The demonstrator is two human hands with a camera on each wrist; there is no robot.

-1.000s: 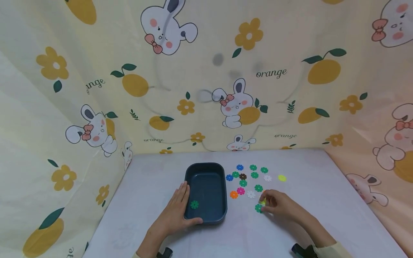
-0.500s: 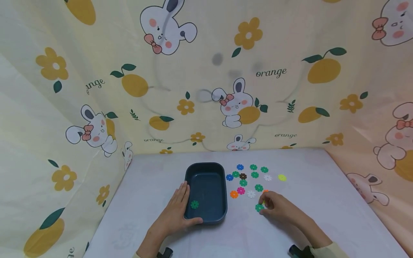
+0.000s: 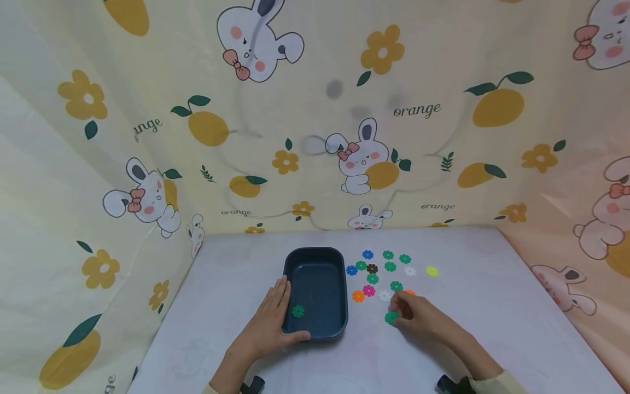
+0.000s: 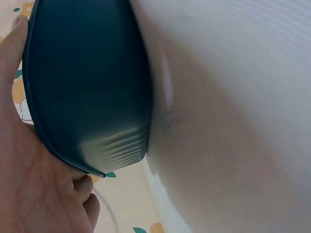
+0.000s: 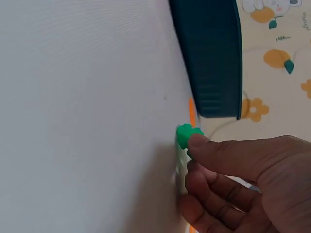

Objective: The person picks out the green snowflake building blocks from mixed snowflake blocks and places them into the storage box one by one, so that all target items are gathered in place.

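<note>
In the head view my left hand [image 3: 268,314] rests against a dark blue-green plastic tray [image 3: 344,298], its fingers straight along the left side and thumb over the near rim. The left wrist view shows this hand against the tray's edge. A green flower-shaped disc [image 3: 297,311] lies inside the tray. To the right, my right hand [image 3: 418,316] pinches another green flower-shaped disc [image 5: 184,135] by its edge with the thumb and fingertips, low over the table. An orange disc [image 3: 409,293] is partly covered behind this hand.
Loose flower-shaped discs lie right of the tray: several green discs [image 3: 396,285], blue ones [image 3: 368,254], a brown one [image 3: 372,268], a pink one [image 3: 369,290], an orange one [image 3: 358,296], white ones [image 3: 409,271] and a yellow one [image 3: 431,271]. A patterned curtain [image 3: 295,109] hangs behind the table.
My right hand has shifted slightly left along with the green disc. A yellow disc that showed by its fingers earlier is out of sight in the head view. My left hand stays on the tray.
</note>
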